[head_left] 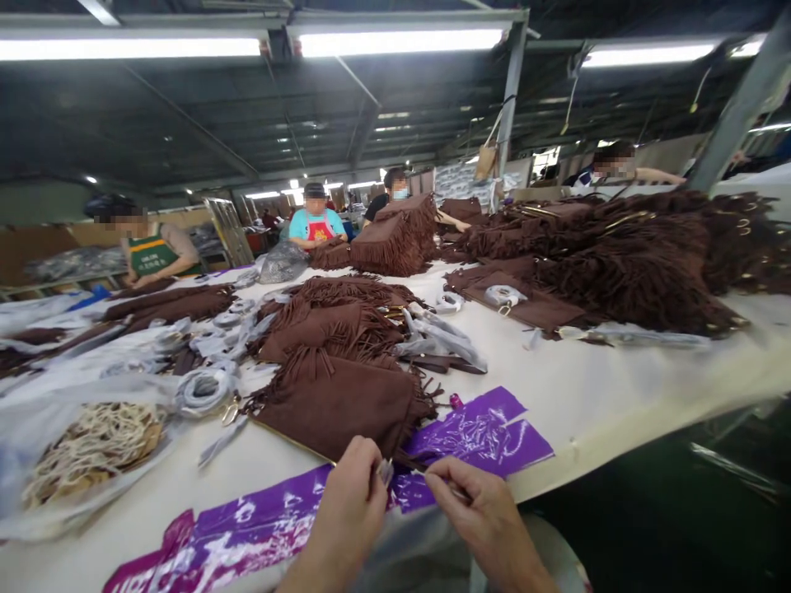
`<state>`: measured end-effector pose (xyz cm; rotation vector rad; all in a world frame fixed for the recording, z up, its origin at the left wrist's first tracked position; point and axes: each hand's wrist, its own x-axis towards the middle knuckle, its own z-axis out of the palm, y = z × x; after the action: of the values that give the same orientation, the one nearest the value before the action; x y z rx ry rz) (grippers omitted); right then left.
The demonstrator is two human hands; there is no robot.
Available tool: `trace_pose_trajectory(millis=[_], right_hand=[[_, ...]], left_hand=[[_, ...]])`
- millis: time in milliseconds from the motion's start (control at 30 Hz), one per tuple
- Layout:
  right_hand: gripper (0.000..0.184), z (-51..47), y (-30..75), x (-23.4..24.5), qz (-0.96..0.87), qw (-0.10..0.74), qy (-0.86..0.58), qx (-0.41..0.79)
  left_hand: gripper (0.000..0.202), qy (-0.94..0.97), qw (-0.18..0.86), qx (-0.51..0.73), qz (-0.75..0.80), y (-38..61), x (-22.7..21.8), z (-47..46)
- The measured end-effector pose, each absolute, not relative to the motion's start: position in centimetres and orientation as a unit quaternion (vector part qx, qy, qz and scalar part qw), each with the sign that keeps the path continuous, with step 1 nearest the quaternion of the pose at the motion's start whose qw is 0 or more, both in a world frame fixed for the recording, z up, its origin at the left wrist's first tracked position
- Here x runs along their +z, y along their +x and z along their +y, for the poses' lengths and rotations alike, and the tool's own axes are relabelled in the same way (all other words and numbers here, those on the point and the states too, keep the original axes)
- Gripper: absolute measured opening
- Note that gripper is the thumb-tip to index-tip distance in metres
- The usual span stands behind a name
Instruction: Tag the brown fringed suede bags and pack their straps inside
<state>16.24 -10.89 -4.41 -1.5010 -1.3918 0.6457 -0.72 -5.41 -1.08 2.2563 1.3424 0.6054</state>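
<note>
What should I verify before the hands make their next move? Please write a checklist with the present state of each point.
1. Brown, suede-like fringed bag supported by the cream-coloured table: ok.
2. Left hand at the near edge of the bag: ok.
3. Grip of the right hand: cannot tell; what it pinches is too small to make out.
4. Glossy purple plastic sheeting smooth: not ok; it is creased.
5. Translucent plastic sack of cream-coloured cords apart from both hands: ok.
</note>
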Motion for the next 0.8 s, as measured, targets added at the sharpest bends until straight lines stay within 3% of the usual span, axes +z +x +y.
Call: trace_pose_trajectory(millis=[133, 267, 467, 800], right_hand=[[0.026, -10.5, 14.6, -5.0, -0.582, 0.465, -0.619, 0.249], [0.026, -10.0, 13.5, -4.9, -0.609, 0.437, -0.640, 0.170], [0.024, -9.7, 13.0, -5.3, -0.674, 0.364, -0.642, 0.027], [0.023, -9.3, 12.7, -5.0, -0.686, 0.375, -0.622, 0.036]], left_hand=[[0.009, 0.736, 0.379, 0.298, 0.476, -1.8, -1.8, -5.0], [0.009, 0.693, 0.451, 0.296, 0.478, -1.8, -2.4, -4.8], [0.009, 0.695, 0.433, 0.313, 0.481, -2.0, -3.2, -4.7], [0.008, 0.738, 0.358, 0.322, 0.472, -2.1, -2.6, -5.3]])
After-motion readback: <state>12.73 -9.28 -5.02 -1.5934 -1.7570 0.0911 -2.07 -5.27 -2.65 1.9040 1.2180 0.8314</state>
